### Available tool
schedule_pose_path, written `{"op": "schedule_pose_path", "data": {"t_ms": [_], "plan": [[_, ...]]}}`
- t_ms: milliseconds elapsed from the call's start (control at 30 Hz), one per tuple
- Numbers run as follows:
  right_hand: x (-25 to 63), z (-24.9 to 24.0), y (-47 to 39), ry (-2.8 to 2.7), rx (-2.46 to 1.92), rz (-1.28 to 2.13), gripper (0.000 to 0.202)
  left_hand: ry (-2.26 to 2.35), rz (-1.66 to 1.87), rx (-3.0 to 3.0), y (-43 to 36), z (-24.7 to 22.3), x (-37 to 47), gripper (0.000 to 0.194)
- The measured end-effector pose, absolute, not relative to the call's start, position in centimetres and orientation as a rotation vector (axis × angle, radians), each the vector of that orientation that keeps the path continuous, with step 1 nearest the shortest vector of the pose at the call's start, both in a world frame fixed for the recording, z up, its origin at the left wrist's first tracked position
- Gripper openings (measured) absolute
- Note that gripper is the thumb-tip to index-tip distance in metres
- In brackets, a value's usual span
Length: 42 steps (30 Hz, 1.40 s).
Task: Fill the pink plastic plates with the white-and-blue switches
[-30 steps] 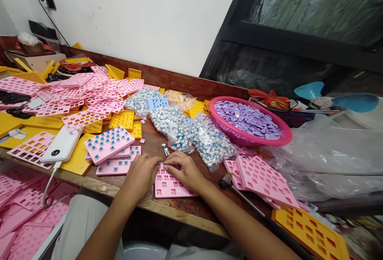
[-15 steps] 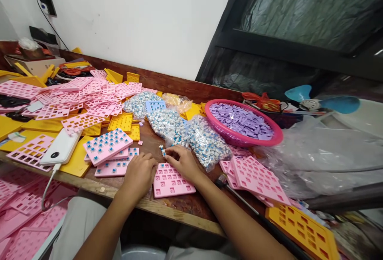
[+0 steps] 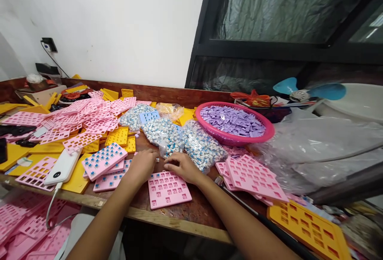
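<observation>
A pink keyboard case plate (image 3: 169, 196) with rows of square pockets lies flat near the table's front edge. A few blue keyboard switches (image 3: 158, 175) show at its far left corner. My left hand (image 3: 144, 167) is closed just beyond that corner, fingertips mostly hidden. A small white-and-blue switch (image 3: 157, 160) is beside those fingertips; whether they grip it is unclear. Over the plate's far right edge, my right hand (image 3: 183, 167) has its fingers curled and thumb close to the index; anything between them is too small to make out.
Behind my hands lie clear bags of switches (image 3: 163, 134). Pink plates with fitted switches (image 3: 104, 160) are stacked left, near a white power bank (image 3: 63, 167). A pink basket of purple pieces (image 3: 271, 134) stands back right. More pink plates (image 3: 251, 176) lie right.
My left hand has shifted away from the plate's corner toward the loose switch. The loose switches at my right fingertips are no longer seen there. The head view has tilted.
</observation>
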State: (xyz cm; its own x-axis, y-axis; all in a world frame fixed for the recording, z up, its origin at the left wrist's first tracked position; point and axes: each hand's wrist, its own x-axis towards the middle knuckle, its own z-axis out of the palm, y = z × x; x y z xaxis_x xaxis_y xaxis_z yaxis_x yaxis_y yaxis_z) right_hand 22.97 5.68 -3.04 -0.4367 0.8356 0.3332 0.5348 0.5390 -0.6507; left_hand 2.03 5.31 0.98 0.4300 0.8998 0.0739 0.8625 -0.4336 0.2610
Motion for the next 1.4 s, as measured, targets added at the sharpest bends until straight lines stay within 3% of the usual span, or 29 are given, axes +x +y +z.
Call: {"op": "schedule_pose_path", "data": {"t_ms": [100,433,733,1033,1300,1400], "plan": [[22.9,-2.8,5.0,-2.241,-1.062,0.641,0.004,1.609,0.218,2.452,7.3,0.8,3.0,0.024],[21.2,-3.8,3.9,-2.304,-1.105,0.441,0.011,1.485,0.304,2.357,8.7,-0.4,2.7,0.006],[21.6,-3.7,4.0,-2.206,-1.075,0.596,0.004,1.399,0.735,2.178,1.0,-0.2,-0.9,0.015],[21.3,-3.5,3.9,-2.126,-1.122,0.78,0.005,1.309,0.738,2.054,-0.2,-1.4,-1.1,0.019],[19.3,-3.0,6.5,-2.196,-1.339,0.375,0.029,1.352,0.738,2.111,-1.2,-2.2,-1.2,0.022],[17.7,-3.1,8.3,-2.329,-1.476,0.155,0.021,1.306,0.811,2.084,-1.1,-3.1,-1.0,0.019]]}}
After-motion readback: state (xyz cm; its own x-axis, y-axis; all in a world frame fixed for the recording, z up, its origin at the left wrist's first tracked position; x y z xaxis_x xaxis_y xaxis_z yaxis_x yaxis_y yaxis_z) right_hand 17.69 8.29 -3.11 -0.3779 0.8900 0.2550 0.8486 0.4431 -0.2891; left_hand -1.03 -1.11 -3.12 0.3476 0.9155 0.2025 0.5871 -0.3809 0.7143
